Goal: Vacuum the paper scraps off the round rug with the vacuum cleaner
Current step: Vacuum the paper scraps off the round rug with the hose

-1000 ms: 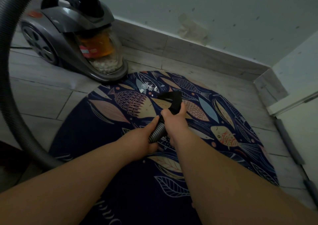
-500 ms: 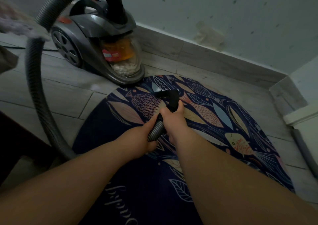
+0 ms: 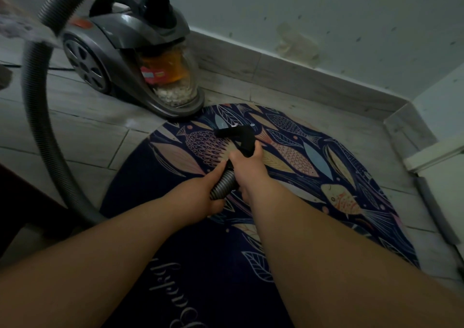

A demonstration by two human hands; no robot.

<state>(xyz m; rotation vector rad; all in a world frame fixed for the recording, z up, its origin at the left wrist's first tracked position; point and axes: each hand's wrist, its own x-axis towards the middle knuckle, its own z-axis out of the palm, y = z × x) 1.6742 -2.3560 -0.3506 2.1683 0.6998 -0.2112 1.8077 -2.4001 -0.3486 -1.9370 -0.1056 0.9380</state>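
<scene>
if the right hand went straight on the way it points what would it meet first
The right hand grips the nozzle; ahead first come tiny paper scraps at its far edge, then probably the skirting board.

The hose (image 3: 37,106) vanishes inside the left hand (image 3: 198,202) and under that forearm; far beyond the hands its blurred arc leaves the top edge. The nozzle (image 3: 241,137), held by the right hand (image 3: 247,169), hides the rug (image 3: 313,152) beneath its mouth. Two white specks (image 3: 234,126) on its far rim are too small to identify. Forearms and the bottom edge cut off the lettering (image 3: 165,275). A pale blur (image 3: 22,30) far left of the hands is unreadable.
</scene>
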